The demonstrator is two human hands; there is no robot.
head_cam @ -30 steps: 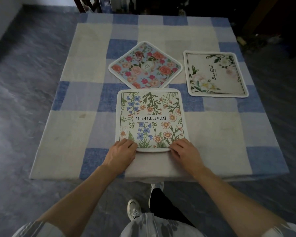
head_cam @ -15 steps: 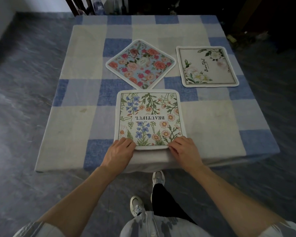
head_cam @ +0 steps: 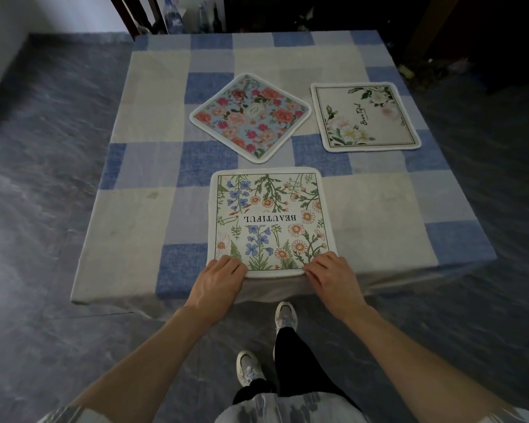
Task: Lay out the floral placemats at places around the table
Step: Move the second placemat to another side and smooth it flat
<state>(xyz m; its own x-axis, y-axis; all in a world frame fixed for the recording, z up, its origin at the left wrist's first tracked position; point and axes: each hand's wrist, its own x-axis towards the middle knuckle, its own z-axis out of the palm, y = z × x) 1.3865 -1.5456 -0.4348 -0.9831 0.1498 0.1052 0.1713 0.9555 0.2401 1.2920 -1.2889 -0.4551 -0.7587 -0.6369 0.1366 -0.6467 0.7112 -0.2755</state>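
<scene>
A white wildflower placemat (head_cam: 271,221) printed "BEAUTIFUL" lies flat at the table's near edge. My left hand (head_cam: 217,283) grips its near left corner and my right hand (head_cam: 333,277) grips its near right corner, fingers resting on top. Behind it a blue rose-patterned placemat (head_cam: 250,116) lies turned like a diamond in the table's middle. A cream placemat with white flowers (head_cam: 365,116) lies square at the right side.
The table wears a blue and cream checked cloth (head_cam: 153,166). A dark chair (head_cam: 135,13) and bottles (head_cam: 173,13) stand beyond the far edge. Grey stone floor surrounds the table; my feet (head_cam: 284,315) are just below the near edge.
The wildflower placemat has slid toward me, closer to the near table edge, with both hands on its corners. The gap to the blue placemat has widened.
</scene>
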